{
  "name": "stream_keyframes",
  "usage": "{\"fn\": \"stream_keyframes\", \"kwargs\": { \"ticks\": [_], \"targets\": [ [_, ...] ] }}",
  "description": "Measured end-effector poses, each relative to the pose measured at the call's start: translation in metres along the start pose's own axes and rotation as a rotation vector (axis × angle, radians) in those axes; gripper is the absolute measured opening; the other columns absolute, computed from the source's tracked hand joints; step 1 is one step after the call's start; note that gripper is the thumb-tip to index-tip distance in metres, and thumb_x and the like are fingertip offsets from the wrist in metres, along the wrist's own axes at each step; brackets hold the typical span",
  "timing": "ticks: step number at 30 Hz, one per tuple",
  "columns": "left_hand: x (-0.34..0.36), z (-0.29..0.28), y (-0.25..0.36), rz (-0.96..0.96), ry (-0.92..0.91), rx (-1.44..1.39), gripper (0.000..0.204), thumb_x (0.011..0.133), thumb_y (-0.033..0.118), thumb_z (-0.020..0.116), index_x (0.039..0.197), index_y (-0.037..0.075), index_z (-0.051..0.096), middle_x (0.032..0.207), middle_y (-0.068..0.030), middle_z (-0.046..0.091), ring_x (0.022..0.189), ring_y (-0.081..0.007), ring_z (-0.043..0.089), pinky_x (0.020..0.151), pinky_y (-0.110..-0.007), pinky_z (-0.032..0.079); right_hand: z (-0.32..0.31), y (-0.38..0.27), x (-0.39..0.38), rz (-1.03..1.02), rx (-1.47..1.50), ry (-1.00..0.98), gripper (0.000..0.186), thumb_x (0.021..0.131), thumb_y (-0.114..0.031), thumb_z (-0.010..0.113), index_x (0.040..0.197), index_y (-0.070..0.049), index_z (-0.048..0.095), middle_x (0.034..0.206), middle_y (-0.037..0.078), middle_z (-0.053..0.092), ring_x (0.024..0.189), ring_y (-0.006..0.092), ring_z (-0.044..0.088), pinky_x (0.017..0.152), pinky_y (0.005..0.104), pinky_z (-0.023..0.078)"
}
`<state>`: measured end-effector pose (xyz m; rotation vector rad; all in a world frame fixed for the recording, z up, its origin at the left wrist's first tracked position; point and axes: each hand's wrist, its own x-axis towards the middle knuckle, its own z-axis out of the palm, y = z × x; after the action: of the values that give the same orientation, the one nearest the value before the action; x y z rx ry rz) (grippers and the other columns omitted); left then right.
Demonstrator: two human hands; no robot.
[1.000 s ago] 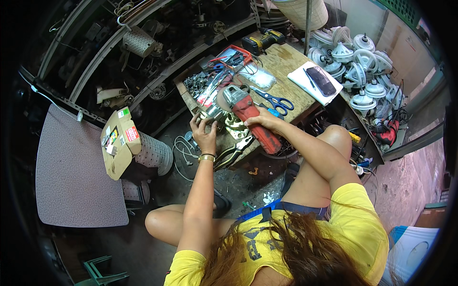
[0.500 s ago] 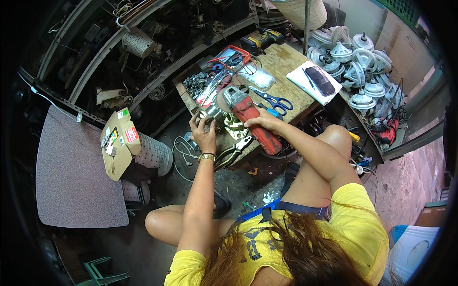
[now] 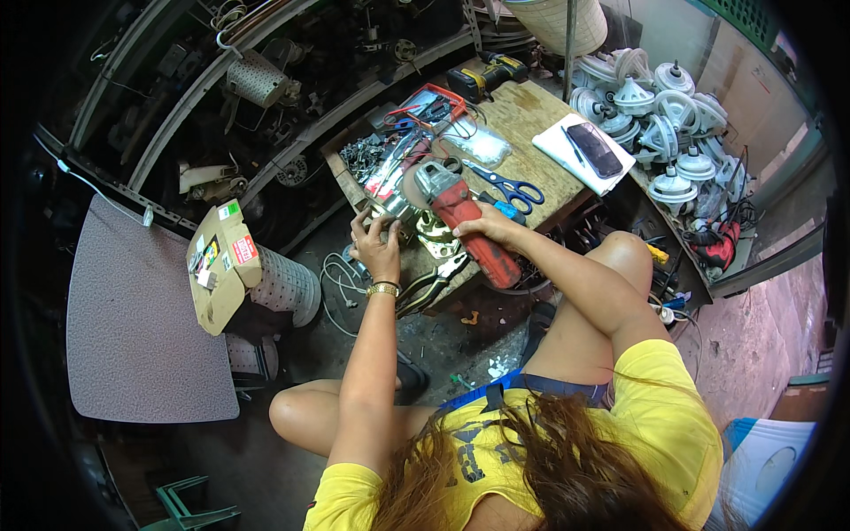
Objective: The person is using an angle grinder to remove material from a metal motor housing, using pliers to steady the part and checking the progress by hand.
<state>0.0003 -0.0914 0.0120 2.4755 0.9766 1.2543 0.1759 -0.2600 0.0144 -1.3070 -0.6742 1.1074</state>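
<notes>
A red angle grinder (image 3: 482,234) with a grey metal head is gripped by my right hand (image 3: 492,225), its body slanting over the near side of the wooden worktable (image 3: 553,102). Its round disc (image 3: 413,188) meets or nearly meets a shiny round metal part (image 3: 393,206); contact is hard to make out. My left hand (image 3: 379,251) has its fingers curled on that metal part at the table's left edge. Just below the grinder head lies a brass-coloured metal piece (image 3: 434,232). Pliers with dark and yellow handles (image 3: 432,285) rest at the table's near corner.
Blue-handled scissors (image 3: 509,186), a phone (image 3: 595,149) on white paper, a yellow-black cordless drill (image 3: 485,78) and loose screws (image 3: 361,159) lie on the table. White motor parts (image 3: 670,124) are piled right. An open cardboard box (image 3: 221,265) stands left.
</notes>
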Motion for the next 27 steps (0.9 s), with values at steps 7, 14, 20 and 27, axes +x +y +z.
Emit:
{"fn": "stream_keyframes", "kwargs": {
  "ticks": [7, 14, 20, 27],
  "targets": [
    [0.002, 0.005, -0.016, -0.076, -0.035, -0.218, 0.013, 0.075, 0.023, 0.076, 0.085, 0.017, 0.071, 0.115, -0.0059, 0.055, 0.109, -0.0278, 0.054, 0.085, -0.046, 0.037, 0.004, 0.002, 0.003, 0.012, -0.052, -0.038, 0.061, 0.068, -0.022, 0.078, 0.119, -0.004, 0.051, 0.1, 0.007, 0.059, 0.084, 0.0159, 0.059, 0.076, 0.0319, 0.05],
    [0.001, 0.007, -0.016, -0.071, -0.001, -0.238, 0.013, 0.073, 0.021, 0.077, 0.083, 0.015, 0.071, 0.112, -0.0071, 0.056, 0.106, -0.0281, 0.055, 0.083, -0.044, 0.039, 0.003, 0.002, 0.008, 0.025, -0.019, -0.047, 0.064, 0.066, -0.024, 0.079, 0.121, -0.005, 0.054, 0.104, 0.009, 0.062, 0.089, 0.0184, 0.06, 0.079, 0.0334, 0.05],
    [0.002, 0.007, -0.014, -0.073, -0.004, -0.232, 0.013, 0.072, 0.02, 0.078, 0.081, 0.014, 0.071, 0.112, -0.0076, 0.056, 0.105, -0.0281, 0.056, 0.082, -0.043, 0.04, 0.001, 0.006, 0.011, 0.004, -0.05, -0.048, 0.065, 0.065, -0.024, 0.079, 0.122, -0.004, 0.054, 0.105, 0.01, 0.062, 0.089, 0.0188, 0.06, 0.079, 0.0337, 0.05],
    [0.004, 0.006, -0.012, 0.002, 0.024, -0.183, 0.015, 0.073, 0.014, 0.078, 0.084, 0.008, 0.07, 0.108, -0.0097, 0.055, 0.09, -0.0244, 0.06, 0.075, -0.037, 0.048, 0.002, 0.006, 0.012, -0.002, -0.066, -0.025, 0.065, 0.065, -0.024, 0.08, 0.121, -0.003, 0.055, 0.105, 0.01, 0.062, 0.089, 0.0189, 0.061, 0.079, 0.0336, 0.05]
  ]
}}
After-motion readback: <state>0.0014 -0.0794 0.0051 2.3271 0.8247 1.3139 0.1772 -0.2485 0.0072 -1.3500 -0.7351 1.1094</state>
